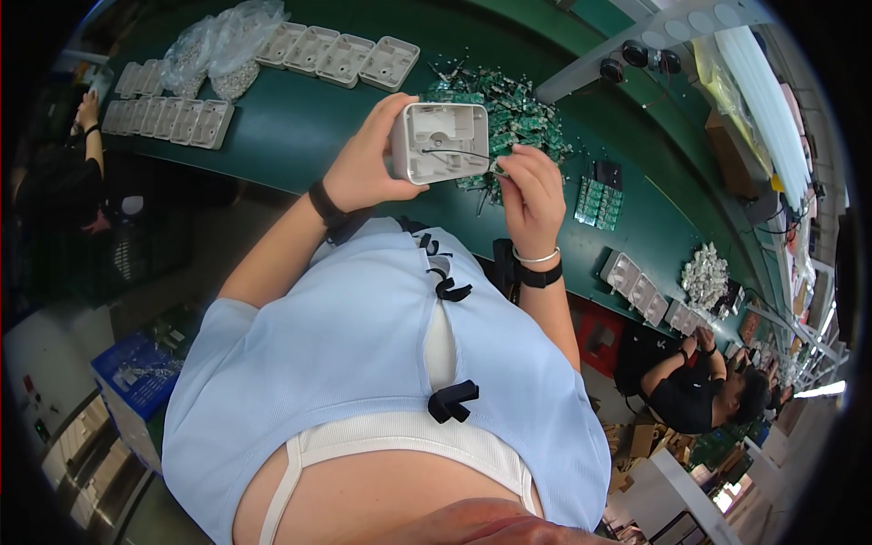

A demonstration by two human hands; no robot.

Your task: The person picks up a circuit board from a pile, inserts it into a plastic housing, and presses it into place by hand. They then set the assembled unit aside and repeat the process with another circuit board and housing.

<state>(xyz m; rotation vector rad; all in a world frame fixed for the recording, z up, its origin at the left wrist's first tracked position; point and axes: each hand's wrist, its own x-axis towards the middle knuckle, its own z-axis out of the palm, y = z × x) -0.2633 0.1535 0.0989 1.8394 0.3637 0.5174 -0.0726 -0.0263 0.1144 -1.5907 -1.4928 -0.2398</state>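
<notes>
The left hand grasps a white plastic casing, open side up, above the green bench. The right hand pinches a black wire lying inside it. Circuit boards are heaped just beyond.

On the far side of the table lies a row of 4 white plastic housings. At far left stands a tighter row of about 7 such housings, with roughly 3 more behind it. At right, about 5 housings sit in a line. 1 open white housing is held up in 2 hands: the left hand and the right hand. There are 2 clear bags of small parts, 1 heap of green circuit boards, 1 panel of green boards and 1 pile of small white parts. The right wrist carries 2 bands, the left 1.
</notes>
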